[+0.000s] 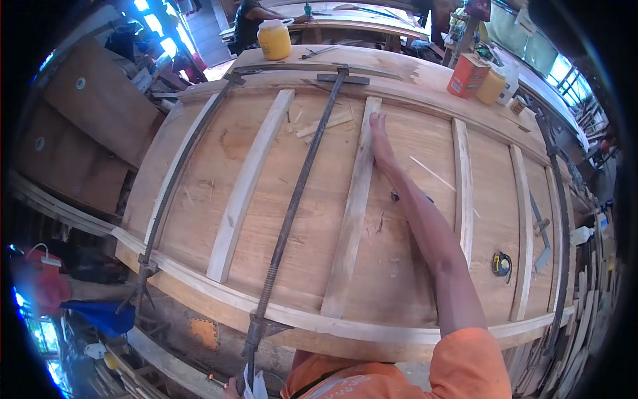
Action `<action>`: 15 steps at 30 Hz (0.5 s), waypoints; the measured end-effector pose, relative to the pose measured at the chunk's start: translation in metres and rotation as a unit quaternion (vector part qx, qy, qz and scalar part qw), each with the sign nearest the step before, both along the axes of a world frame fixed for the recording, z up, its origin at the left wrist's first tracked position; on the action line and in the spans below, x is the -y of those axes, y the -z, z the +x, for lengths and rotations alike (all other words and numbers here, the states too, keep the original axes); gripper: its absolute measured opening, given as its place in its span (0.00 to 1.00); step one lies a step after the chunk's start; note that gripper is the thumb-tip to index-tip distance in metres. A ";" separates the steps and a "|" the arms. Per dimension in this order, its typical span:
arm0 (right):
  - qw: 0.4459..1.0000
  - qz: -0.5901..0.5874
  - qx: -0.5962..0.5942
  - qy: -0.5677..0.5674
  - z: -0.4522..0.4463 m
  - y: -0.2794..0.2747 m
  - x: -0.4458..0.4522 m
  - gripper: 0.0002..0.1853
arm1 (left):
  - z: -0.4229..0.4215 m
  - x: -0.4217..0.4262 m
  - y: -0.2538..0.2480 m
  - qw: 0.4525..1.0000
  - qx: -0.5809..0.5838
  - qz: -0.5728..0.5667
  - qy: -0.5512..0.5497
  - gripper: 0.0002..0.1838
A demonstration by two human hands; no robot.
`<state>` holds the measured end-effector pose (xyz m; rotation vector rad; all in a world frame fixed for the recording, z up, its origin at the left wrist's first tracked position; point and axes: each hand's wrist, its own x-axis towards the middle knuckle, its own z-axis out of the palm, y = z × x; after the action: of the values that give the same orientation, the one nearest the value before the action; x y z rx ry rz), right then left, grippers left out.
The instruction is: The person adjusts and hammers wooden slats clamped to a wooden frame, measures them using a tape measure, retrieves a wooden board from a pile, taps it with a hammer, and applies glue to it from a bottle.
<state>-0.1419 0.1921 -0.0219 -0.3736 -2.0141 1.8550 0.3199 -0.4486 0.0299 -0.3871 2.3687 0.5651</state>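
Note:
A wooden frame with several crosswise slats lies across the workbench, held by long bar clamps. My right hand point(379, 141) rests against the upper part of the middle slat point(354, 219), fingers stretched out along it. Over the frame, left of that slat, runs a dark bar clamp point(300, 183); its screw end hangs past the near rail point(199, 280). Down at the bottom edge, my left hand point(232, 387) is partly cut off and appears closed around the clamp's handle. White material point(255, 383) shows beside it.
Another bar clamp point(189, 156) spans the left end, and one more point(563, 233) the right. A tape measure point(501, 263) and a hammer point(541, 233) lie between right-hand slats. At the back stand a yellow jug point(274, 41) and a red-orange container point(468, 76). A person point(251, 23) is beyond.

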 end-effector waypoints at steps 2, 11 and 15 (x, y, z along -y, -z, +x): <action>1.000 0.010 -0.003 -0.004 0.003 -0.005 -0.011 0.59 | 0.001 -0.001 -0.002 1.000 -0.004 -0.003 0.000 0.28; 0.956 0.272 0.002 0.106 -0.037 0.040 -0.021 0.63 | -0.012 -0.016 -0.022 1.000 -0.019 -0.005 0.013 0.28; 0.971 0.215 0.022 0.106 -0.042 0.042 -0.019 0.60 | -0.020 -0.018 -0.025 0.999 -0.023 -0.008 0.035 0.28</action>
<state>-0.1837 0.2114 -0.0637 -0.4844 -2.2332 1.2523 0.2999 -0.4306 0.0545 -0.2993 2.4221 0.5285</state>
